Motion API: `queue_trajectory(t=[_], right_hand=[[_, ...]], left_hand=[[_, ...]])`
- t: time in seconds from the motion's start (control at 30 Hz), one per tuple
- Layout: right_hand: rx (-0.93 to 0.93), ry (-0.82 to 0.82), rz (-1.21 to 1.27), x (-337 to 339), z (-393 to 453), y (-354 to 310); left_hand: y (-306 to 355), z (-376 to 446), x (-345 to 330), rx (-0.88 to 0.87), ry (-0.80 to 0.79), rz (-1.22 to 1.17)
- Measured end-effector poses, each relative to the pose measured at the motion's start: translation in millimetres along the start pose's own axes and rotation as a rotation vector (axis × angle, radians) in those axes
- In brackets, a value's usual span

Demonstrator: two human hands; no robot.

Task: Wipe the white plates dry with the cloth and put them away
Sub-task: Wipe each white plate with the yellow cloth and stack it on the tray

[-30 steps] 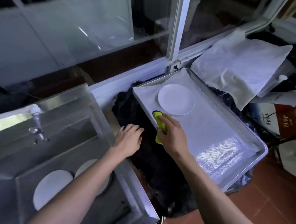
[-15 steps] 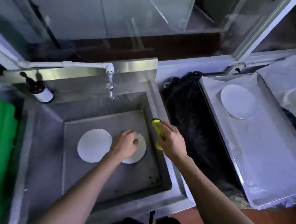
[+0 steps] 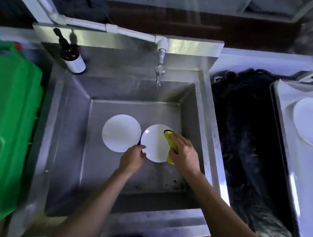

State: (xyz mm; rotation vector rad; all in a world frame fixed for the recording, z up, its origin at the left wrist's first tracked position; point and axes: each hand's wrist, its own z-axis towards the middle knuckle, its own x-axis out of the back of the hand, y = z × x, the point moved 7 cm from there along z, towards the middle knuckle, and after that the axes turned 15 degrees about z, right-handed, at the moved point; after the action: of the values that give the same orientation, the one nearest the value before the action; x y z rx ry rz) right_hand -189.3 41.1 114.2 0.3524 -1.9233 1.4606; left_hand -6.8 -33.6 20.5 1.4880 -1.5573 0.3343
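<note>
Round white plate, glossy, lifted above sink.

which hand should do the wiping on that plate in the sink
Right. The right hand already holds the yellow cloth against the plate, while the left hand grips the plate's near-left rim to steady it.

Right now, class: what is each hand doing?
Left hand: grips the edge of the right plate over the sink.
Right hand: holds the yellow cloth against that plate.
</note>
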Motion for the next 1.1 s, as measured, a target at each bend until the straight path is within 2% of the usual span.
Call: queue_trajectory(t=[0.3, 0.43, 0.6, 0.87, 1.1], right_hand=[[0.053, -0.077, 0.020, -38, 40, 45], [0.084, -0.099, 0.042, -55, 44, 67], [0.119, -0.182, 0.002, -75, 52, 82], [0.057, -0.171, 0.028, -87, 67, 98], [0.025, -0.180, 0.055, -88, 64, 109]], left_hand=[[-25, 39, -66, 0.168, 0.044, -0.069], [-40, 58, -101, 0.341, 0.053, -0.263], [-49, 76, -121, 0.448, 0.122, -0.346], [-50, 81, -135, 0.488, 0.319, -0.408], [-55, 86, -143, 0.516, 0.356, -0.524]])
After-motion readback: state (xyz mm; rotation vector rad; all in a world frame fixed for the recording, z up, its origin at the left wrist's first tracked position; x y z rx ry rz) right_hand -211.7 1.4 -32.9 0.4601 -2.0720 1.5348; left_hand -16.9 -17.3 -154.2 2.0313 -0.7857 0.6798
